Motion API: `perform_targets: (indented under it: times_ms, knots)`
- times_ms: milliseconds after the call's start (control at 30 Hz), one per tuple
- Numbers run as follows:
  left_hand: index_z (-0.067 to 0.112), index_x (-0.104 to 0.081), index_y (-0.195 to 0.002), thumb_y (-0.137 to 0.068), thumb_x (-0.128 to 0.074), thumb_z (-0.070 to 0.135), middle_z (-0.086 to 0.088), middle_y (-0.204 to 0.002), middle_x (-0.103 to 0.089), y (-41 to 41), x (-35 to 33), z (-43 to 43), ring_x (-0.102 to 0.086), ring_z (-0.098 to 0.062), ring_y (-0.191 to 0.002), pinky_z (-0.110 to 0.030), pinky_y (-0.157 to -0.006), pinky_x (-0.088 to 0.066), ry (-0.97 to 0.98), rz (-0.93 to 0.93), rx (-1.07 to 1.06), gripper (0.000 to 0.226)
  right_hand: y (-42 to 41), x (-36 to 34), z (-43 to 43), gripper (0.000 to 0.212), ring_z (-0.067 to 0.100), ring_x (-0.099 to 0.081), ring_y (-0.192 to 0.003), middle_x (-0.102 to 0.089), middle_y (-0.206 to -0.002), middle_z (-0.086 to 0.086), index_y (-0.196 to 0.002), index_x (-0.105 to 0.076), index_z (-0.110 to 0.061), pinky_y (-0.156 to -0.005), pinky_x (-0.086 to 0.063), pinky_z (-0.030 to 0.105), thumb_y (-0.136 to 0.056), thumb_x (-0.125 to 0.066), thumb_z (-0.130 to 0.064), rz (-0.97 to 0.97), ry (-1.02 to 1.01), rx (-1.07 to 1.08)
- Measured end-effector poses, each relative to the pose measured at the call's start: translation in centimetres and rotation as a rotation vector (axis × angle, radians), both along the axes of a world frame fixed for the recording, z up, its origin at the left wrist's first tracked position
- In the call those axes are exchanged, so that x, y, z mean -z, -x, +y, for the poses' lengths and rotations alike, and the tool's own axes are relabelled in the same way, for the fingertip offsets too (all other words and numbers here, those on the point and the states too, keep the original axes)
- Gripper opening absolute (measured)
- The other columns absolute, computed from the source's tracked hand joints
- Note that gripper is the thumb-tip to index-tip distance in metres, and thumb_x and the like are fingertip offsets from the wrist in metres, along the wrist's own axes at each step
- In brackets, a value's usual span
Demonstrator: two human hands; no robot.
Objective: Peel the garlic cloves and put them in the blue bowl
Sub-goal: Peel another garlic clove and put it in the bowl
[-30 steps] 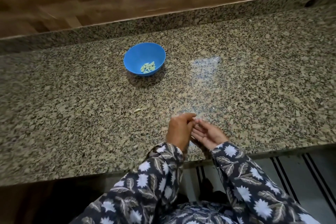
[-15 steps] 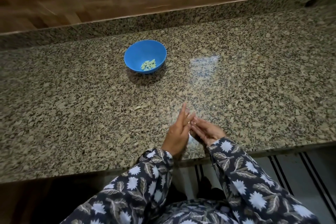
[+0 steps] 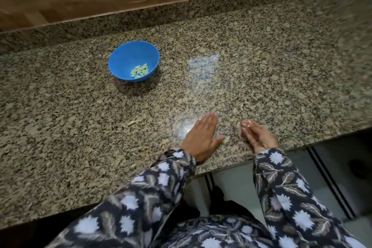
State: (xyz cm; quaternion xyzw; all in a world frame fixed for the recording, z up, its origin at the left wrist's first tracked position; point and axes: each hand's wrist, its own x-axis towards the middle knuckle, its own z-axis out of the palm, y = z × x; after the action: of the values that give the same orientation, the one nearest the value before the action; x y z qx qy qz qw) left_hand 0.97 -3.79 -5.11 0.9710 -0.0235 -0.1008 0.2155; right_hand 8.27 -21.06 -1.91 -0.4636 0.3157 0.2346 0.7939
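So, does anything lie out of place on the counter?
One small pale scrap lies loose on the granite counter, outside the blue bowl, on its near side. Whether it is peel or clove, I cannot tell.

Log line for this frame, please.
left hand: open, fingers straight, empty | right hand: open, nothing visible | blue bowl: upright on counter, garlic cloves inside | pale scrap: on counter, left of hands

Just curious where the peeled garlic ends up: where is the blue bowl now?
In the head view, the blue bowl sits on the granite counter, left of centre, far ahead of the left hand, with peeled cloves inside.
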Motion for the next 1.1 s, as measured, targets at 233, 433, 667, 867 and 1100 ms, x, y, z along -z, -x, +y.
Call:
perform_targets:
  times_ms: [233,433,667,867,1100]
  knots:
    - [0.014,-0.04,-0.14,-0.099,-0.036,0.037,-0.003,-0.148,-0.036,-1.7,-0.1,0.6,-0.028,-0.018,-0.139,-0.027,-0.114,-0.016,0.121,-0.097,0.424,0.047,0.2,-0.4,-0.9,0.019,0.014,-0.07,-0.067,-0.067,-0.089,0.016,-0.101,-0.06,0.004,-0.058,-0.056,0.02,-0.082,-0.057,0.001,-0.009,-0.05,0.066]
    - [0.01,-0.057,-0.126,-0.094,-0.046,0.026,-0.008,-0.129,-0.058,3.5,0.4,6.1,-0.057,-0.022,-0.117,-0.035,-0.1,-0.046,0.098,-0.259,0.425,0.037,1.3,-0.5,3.0,0.013,0.016,-0.07,-0.064,-0.068,-0.082,0.016,-0.095,-0.06,0.003,-0.055,-0.056,0.02,-0.086,-0.052,0.004,0.006,-0.096,-0.094]
    - [0.006,-0.063,-0.11,-0.084,-0.062,0.015,-0.011,-0.112,-0.066,9.7,0.1,10.9,-0.065,-0.021,-0.098,-0.031,-0.085,-0.055,-0.055,-0.386,0.238,0.028,3.1,-1.0,7.5,0.008,0.014,-0.069,-0.058,-0.07,-0.065,0.01,-0.085,-0.06,0.001,-0.055,-0.057,0.022,-0.085,-0.053,0.006,-0.012,-0.102,-0.234]
    - [0.008,-0.067,-0.1,-0.068,-0.081,0.011,-0.01,-0.098,-0.069,13.0,-1.2,13.1,-0.067,-0.02,-0.082,-0.025,-0.071,-0.055,-0.218,-0.333,-0.07,0.035,4.6,-1.2,11.6,0.005,0.013,-0.068,-0.059,-0.065,-0.083,0.014,-0.086,-0.059,0.002,-0.055,-0.056,0.022,-0.086,-0.054,0.002,-0.008,-0.103,-0.421]
    - [0.011,-0.053,-0.114,-0.093,-0.051,0.008,-0.003,-0.104,-0.059,12.0,-2.4,10.9,-0.055,-0.015,-0.09,-0.019,-0.075,-0.041,-0.363,-0.062,-0.388,0.021,5.9,-2.1,13.9,0.006,0.018,-0.067,-0.069,-0.066,-0.083,0.015,-0.089,-0.06,0.004,-0.06,-0.057,0.021,-0.085,-0.056,0.005,-0.055,-0.053,-0.57]
